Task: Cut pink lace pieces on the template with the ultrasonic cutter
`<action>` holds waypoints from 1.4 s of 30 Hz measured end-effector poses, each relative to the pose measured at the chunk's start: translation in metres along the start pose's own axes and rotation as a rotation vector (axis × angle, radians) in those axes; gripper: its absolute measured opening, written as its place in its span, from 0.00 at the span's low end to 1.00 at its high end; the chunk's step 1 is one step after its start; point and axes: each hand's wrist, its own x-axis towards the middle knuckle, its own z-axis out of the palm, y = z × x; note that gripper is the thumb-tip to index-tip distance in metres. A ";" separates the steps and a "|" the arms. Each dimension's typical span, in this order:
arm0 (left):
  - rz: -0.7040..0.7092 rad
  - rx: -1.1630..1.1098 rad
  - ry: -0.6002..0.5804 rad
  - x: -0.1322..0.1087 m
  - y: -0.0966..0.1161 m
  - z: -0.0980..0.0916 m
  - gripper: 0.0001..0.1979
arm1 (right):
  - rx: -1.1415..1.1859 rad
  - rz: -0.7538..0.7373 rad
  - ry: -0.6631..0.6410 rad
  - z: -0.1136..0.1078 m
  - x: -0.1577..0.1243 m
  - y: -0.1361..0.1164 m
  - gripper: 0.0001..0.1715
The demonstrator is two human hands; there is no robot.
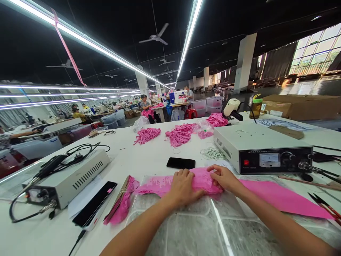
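Note:
A strip of pink lace (156, 185) lies in folded layers across a clear, grey-patterned mat (191, 227) at the front of the table. My left hand (183, 186) rests flat on the lace, its fingers stretched out over it. At the lace's right end, my right hand (223, 177) has thumb and fingers closed on the edge; the fingertips are partly hidden. Left of the strip is a brown card (117, 201) wound with more pink lace. A pink sheet (282, 197) extends to the right, under my right forearm.
A black phone (181, 163) lies just beyond my hands. Control boxes stand right (262, 145) and left (71, 177), the left one with a cabled handpiece (50, 165). Pink strip bundles (147, 135) lie farther back. Scissors (323, 205) lie far right. Other people sit at machines beyond.

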 end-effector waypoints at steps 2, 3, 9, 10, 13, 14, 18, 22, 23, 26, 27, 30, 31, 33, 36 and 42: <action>0.009 0.018 0.036 0.005 0.014 0.009 0.28 | 0.046 0.015 0.003 0.000 -0.001 -0.003 0.18; 0.012 0.026 0.053 0.007 0.020 0.013 0.28 | 0.065 0.019 0.003 0.000 -0.003 -0.004 0.18; -0.002 0.072 0.141 0.016 0.030 0.030 0.21 | 0.126 0.015 -0.002 -0.006 -0.013 -0.009 0.18; -0.003 0.082 0.150 0.016 0.028 0.032 0.18 | 0.131 0.011 -0.007 -0.007 -0.015 -0.009 0.18; 0.002 0.114 0.175 0.010 0.016 0.033 0.12 | 0.137 -0.001 -0.023 -0.011 -0.023 -0.007 0.16; 0.010 0.123 0.185 0.005 0.011 0.033 0.11 | 0.136 -0.003 -0.031 -0.012 -0.027 -0.005 0.15; 0.112 0.136 0.225 -0.030 -0.014 0.027 0.03 | 0.134 -0.013 -0.082 -0.012 -0.050 0.007 0.07; 0.292 0.122 0.232 -0.077 -0.030 0.017 0.10 | 0.089 -0.020 -0.181 0.001 -0.073 0.018 0.08; 0.337 0.118 0.226 -0.088 -0.031 0.014 0.11 | 0.067 -0.028 -0.211 0.005 -0.078 0.020 0.08; 0.444 0.107 0.190 -0.119 -0.031 0.004 0.12 | -0.007 -0.078 -0.304 0.020 -0.092 0.022 0.07; 0.470 0.104 0.173 -0.128 -0.030 0.001 0.12 | -0.032 -0.103 -0.333 0.024 -0.096 0.022 0.07; 0.508 0.102 0.122 -0.153 -0.024 -0.011 0.10 | -0.118 -0.190 -0.399 0.033 -0.111 0.020 0.07; 0.510 0.096 0.101 -0.160 -0.023 -0.015 0.09 | -0.152 -0.218 -0.415 0.034 -0.115 0.019 0.07; 0.489 0.051 0.038 -0.171 -0.020 -0.024 0.06 | -0.222 -0.262 -0.428 0.033 -0.119 0.014 0.07; 0.389 -0.090 -0.089 -0.170 -0.019 -0.036 0.06 | -0.304 -0.321 -0.341 0.027 -0.109 0.002 0.07; 0.050 -0.098 -0.108 -0.088 -0.025 -0.034 0.11 | -0.430 -0.426 -0.073 0.032 -0.047 -0.031 0.06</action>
